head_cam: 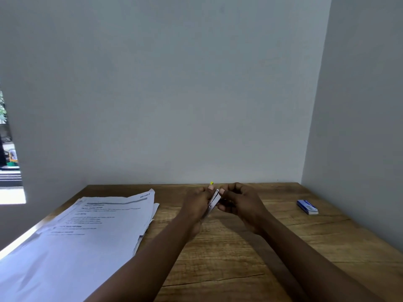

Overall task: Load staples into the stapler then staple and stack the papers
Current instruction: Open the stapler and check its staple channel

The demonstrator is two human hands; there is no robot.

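The fingers (pixel 222 191) of both hands curl round a small silver stapler (pixel 213 200), pinching it between them above the desk (pixel 239 258). The left hand (pixel 196 205) grips its near side, the right hand (pixel 239 203) its far side. Left of the fingers lies a pile of printed papers (pixel 93 232). Well to their right, a blue staple box (pixel 307 207) rests on the wood.

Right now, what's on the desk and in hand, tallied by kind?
Stapler, held by left hand and right hand: 1
Paper pile: 1
Blue staple box: 1
Small yellow object: 1
Total: 4
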